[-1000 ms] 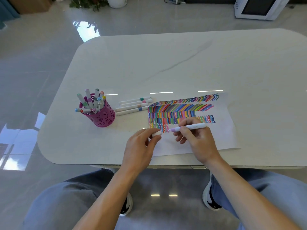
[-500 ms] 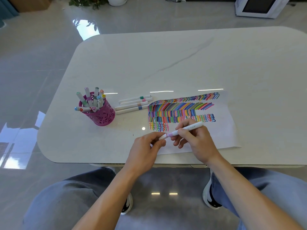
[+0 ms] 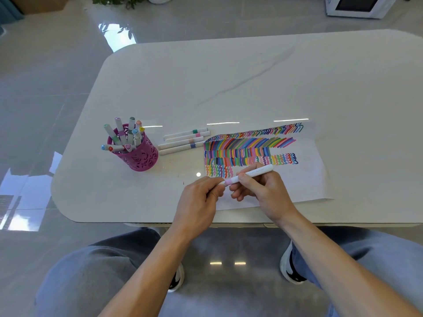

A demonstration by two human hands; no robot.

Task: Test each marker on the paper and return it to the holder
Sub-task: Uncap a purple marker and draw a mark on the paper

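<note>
Two hands meet at the centre of the frame: the left hand [image 3: 199, 202] pinches the lilac-banded end of a white marker [image 3: 254, 173], and the right hand [image 3: 263, 191] has its grip curled round the barrel, over the scribbled paper [image 3: 309, 179]. Farther up and left, four loose markers [image 3: 185, 141] lie beside the pink holder [image 3: 139, 156], which is full of markers, on the white counter [image 3: 229, 76].

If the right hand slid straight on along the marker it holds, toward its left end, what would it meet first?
The left hand, which pinches that end of the marker; the two hands look nearly touching.
</note>
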